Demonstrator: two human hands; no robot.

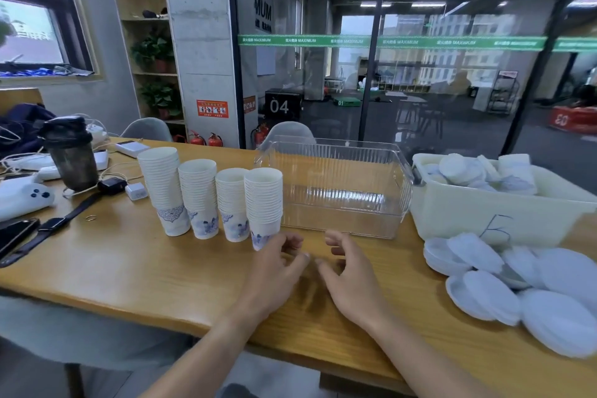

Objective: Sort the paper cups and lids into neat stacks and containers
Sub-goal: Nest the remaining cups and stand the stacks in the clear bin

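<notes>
Head view: cups (pixel 213 197) stacked at 10 o'clock; lids (pixel 523 284) unsorted at 3 o'clock; left hand (pixel 274 268) and right hand (pixel 349 271) relaxed, fingers holding nothing.

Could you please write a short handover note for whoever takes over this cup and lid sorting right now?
Left hand: empty, fingers loosely curled beside the nearest cup stack.
Right hand: empty, no grip on anything.
Done: four cup stacks stand in a row on the table.
Clear container is empty.
White bin holds some lids.
Left: loose lids lie scattered at the right.
</notes>
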